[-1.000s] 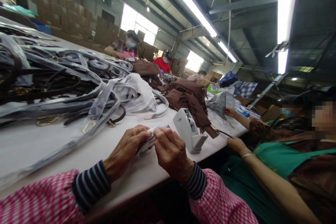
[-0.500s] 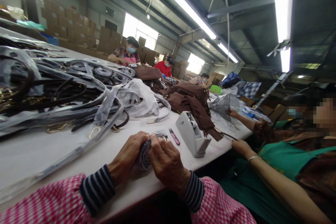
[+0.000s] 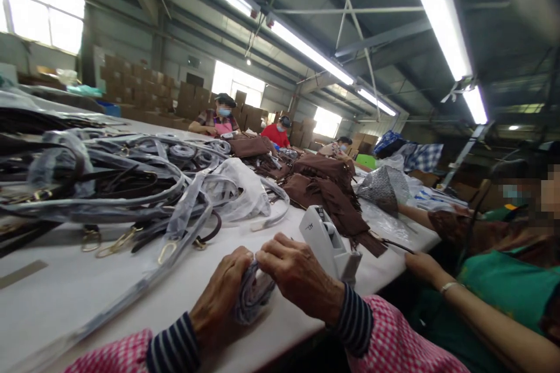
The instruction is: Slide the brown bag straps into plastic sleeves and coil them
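Observation:
A strap (image 3: 252, 302) in clear plastic is rolled into a coil and stands on its edge on the white table. My left hand (image 3: 224, 291) is closed around the coil's left side. From the right, my right hand (image 3: 301, 277) pinches at the top of the same coil, its fingertips close to those of the left. Just behind the right hand stands a grey-white tape dispenser (image 3: 311, 232), its lower part hidden. A long plastic-covered strap (image 3: 131, 287) runs along the table left of my hands.
Many plastic-wrapped straps with metal clasps (image 3: 126, 186) lie heaped at left. Brown fringed bags (image 3: 326, 201) are piled beyond the dispenser. A co-worker's hand (image 3: 426, 268) at right grips a dark strap. Other people sit across the table (image 3: 39, 309).
My view has turned left, so everything shifts. My right hand has risen against the coil, exposing more of its side. The pink snips beside the dispenser are now out of sight.

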A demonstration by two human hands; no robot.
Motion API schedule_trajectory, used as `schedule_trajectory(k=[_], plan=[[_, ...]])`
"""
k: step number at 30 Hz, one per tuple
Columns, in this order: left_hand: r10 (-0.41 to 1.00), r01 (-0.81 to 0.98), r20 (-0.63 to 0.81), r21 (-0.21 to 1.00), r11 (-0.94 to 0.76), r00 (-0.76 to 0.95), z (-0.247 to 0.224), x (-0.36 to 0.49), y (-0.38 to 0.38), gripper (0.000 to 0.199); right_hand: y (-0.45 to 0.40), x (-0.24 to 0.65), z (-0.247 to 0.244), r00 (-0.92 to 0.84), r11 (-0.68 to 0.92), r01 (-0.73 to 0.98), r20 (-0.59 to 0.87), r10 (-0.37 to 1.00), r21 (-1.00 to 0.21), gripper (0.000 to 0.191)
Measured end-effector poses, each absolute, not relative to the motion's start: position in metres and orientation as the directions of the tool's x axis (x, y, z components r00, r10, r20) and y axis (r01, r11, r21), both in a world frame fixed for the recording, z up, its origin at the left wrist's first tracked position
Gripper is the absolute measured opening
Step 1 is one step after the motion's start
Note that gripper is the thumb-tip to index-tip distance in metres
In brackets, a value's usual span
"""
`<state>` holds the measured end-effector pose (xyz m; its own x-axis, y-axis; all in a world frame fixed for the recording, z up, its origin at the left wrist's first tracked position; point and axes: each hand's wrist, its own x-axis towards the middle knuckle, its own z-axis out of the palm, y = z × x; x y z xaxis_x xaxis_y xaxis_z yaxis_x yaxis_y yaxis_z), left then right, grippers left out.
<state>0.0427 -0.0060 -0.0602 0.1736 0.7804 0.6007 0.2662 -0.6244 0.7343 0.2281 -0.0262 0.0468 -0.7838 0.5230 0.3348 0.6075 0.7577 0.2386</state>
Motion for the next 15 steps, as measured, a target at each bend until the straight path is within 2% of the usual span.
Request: schedule_trajectory(k=[2,6,10,13,15], plan=[[0.701,0.337,0.696,0.629,-0.700,0.158,-0.071,0.042,-0.006,0.035,-0.025,0.229,0.041,-0.766,0.754,0.620,0.379,0.519,0.220,0.008],[0.548,0.427,0.820,0.441,-0.789,0.164,-0.088,0.042,-0.004,0.059,-0.018,0.230,0.025,-0.738,0.754,0.625,0.468,0.487,0.201,0.009],[0.387,0.438,0.897,0.266,-0.859,0.214,-0.095,0.046,-0.004,0.086,-0.010,0.229,0.008,-0.729,0.768,0.605,0.535,0.427,0.212,0.009],[0.341,0.425,0.918,0.232,-0.875,0.202,-0.097,0.051,-0.010,0.104,-0.005,0.227,-0.003,-0.686,0.731,0.642,0.599,0.413,0.232,0.014],[0.403,0.400,0.908,0.328,-0.856,0.117,-0.094,0.054,-0.014,0.101,-0.004,0.226,-0.006,-0.684,0.712,0.662,0.575,0.449,0.233,0.015]])
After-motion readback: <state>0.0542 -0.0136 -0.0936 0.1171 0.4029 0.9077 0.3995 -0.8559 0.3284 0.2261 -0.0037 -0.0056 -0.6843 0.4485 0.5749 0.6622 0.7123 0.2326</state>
